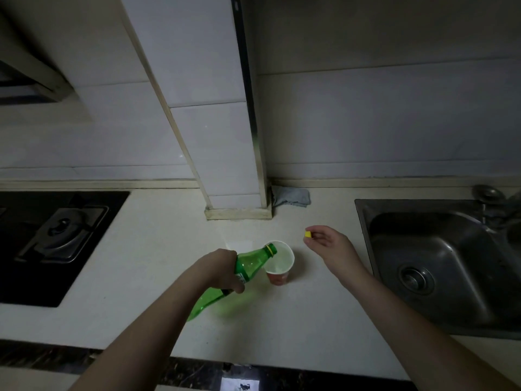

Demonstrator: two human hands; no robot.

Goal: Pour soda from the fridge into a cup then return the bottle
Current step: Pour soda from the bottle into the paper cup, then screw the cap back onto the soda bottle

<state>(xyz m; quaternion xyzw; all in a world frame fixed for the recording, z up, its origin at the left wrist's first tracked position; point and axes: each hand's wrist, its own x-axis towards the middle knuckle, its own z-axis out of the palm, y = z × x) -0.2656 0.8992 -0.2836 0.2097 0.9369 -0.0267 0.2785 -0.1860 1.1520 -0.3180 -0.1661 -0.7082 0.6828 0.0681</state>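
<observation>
Right now the left hand (pixel 222 266) is wrapped around the tilted green bottle (pixel 242 270), its mouth over the red cup (pixel 279 263) on the counter (pixel 158 249), while the right hand (pixel 328 244) pinches the yellow cap (pixel 308 234).

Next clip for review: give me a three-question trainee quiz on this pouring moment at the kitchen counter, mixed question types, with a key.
1. True or false: the green bottle stands upright on the counter.
2. Multiple choice: what does the right hand pinch? A) the yellow cap B) the grey cloth C) the cup's rim
3. Fill in: the bottle's mouth is over the ____.

Key
1. False: the left hand holds it tilted, neck toward the cup.
2. A: the cap is off the bottle, pinched in the fingertips, to the right of the cup.
3. Cup, which stands on the counter between the stove and the sink.
</observation>
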